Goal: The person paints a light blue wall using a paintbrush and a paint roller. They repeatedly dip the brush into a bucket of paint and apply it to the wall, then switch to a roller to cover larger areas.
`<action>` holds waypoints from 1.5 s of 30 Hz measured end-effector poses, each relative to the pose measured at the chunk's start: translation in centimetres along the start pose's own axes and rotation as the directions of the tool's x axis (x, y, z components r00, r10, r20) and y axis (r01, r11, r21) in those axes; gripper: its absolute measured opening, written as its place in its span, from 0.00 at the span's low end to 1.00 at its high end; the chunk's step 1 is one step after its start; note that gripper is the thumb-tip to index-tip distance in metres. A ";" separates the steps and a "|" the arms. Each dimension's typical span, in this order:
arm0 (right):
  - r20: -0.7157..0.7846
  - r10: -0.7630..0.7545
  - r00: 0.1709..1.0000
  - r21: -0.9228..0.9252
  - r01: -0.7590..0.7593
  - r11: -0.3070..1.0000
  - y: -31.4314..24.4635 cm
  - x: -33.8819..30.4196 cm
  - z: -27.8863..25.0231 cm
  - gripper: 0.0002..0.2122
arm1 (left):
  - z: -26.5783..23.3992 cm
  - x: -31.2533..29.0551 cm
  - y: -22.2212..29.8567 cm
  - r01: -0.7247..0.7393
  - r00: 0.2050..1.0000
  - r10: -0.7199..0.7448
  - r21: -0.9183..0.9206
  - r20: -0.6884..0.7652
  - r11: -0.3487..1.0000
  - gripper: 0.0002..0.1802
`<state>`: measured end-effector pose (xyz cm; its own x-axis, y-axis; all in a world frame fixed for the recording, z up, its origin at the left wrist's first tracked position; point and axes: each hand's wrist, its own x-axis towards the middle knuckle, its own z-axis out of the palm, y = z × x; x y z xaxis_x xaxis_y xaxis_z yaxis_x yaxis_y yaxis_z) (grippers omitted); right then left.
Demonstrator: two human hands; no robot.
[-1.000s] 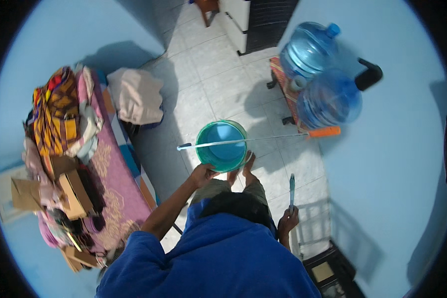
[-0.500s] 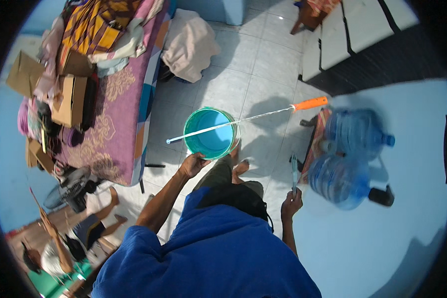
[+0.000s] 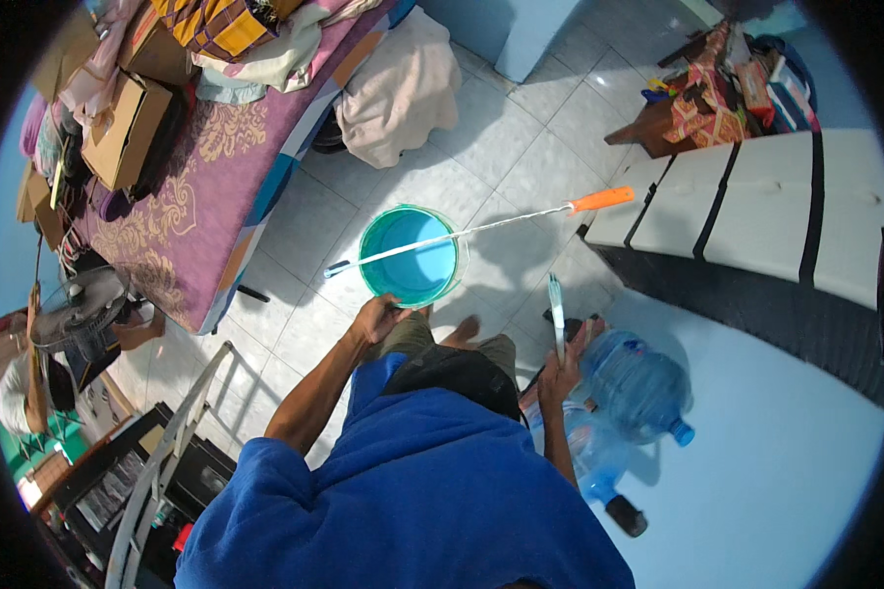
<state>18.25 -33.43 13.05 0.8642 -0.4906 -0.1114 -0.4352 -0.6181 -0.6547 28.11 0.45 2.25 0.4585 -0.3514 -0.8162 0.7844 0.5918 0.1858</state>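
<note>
My left hand [image 3: 381, 319] grips the near rim of a green bucket [image 3: 366, 280], held in front of my legs. Light blue paint [image 3: 417, 267] lies inside it. Across the bucket's top rests a paint roller [image 3: 511, 225], a long pale rod whose orange handle [image 3: 601, 199] juts out to the right. Its left end sticks past the rim. My right hand [image 3: 560, 376] is closed around the lower part of a slim, pale blue paintbrush [image 3: 557, 306], its split-looking tip pointing away from me. The brush stays apart from the bucket.
Left stands a bed [image 3: 192, 206] piled with boxes and cloth. A fan [image 3: 81, 304] and a metal ladder-like frame [image 3: 172, 432] are lower left, with another person [image 3: 20, 393] beyond. Large water bottles [image 3: 634, 388] lie right, below a white-and-black cabinet [image 3: 727, 211].
My view has turned, so the bed, bottles and cabinet shift; more of the ladder-like frame shows. My right hand with the brush has come nearer the bucket. Both hands keep their hold.
</note>
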 end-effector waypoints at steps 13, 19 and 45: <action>0.250 -0.323 0.913 0.133 0.298 0.945 -2.6 27.6 -2.5 0.12 | 17.5 14.2 2.2 -0.202 0.973 0.176 -0.174 -0.151 0.964 0.11; 0.346 -0.410 0.844 0.119 0.394 0.911 -2.4 41.0 -4.1 0.13 | 24.7 24.0 2.6 -0.271 0.960 0.250 -0.192 -0.129 0.943 0.12; 0.044 -0.334 0.942 0.353 0.298 0.887 -2.9 83.1 -3.7 0.15 | 55.2 56.5 7.3 -0.208 0.978 0.209 -0.050 0.018 0.977 0.10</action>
<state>90.39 -74.65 8.42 0.9701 -0.2289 0.0811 -0.0394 -0.4779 -0.8775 82.79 -55.10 -12.31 0.6200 -0.2325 -0.7494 0.6499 0.6873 0.3244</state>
